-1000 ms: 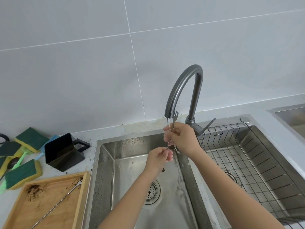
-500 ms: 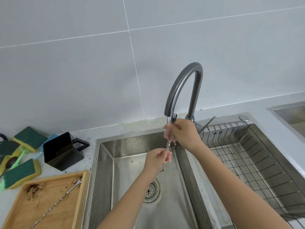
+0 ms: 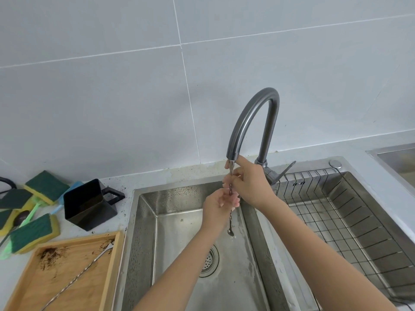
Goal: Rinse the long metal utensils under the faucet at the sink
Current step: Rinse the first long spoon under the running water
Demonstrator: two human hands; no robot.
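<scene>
Both hands, left hand (image 3: 219, 204) and right hand (image 3: 251, 185), pinch the bar spoon (image 3: 230, 221) under the faucet (image 3: 249, 117)

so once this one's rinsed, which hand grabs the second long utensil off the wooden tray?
Left. The left hand is nearer the wooden tray holding the second long twisted metal utensil, on the left counter. The right hand grips the thin metal bar spoon beneath the curved grey faucet and could probably keep it.

Your left hand (image 3: 219, 204) and right hand (image 3: 250, 184) are bare, and both forearms are uncovered, with no sleeves showing.
</scene>
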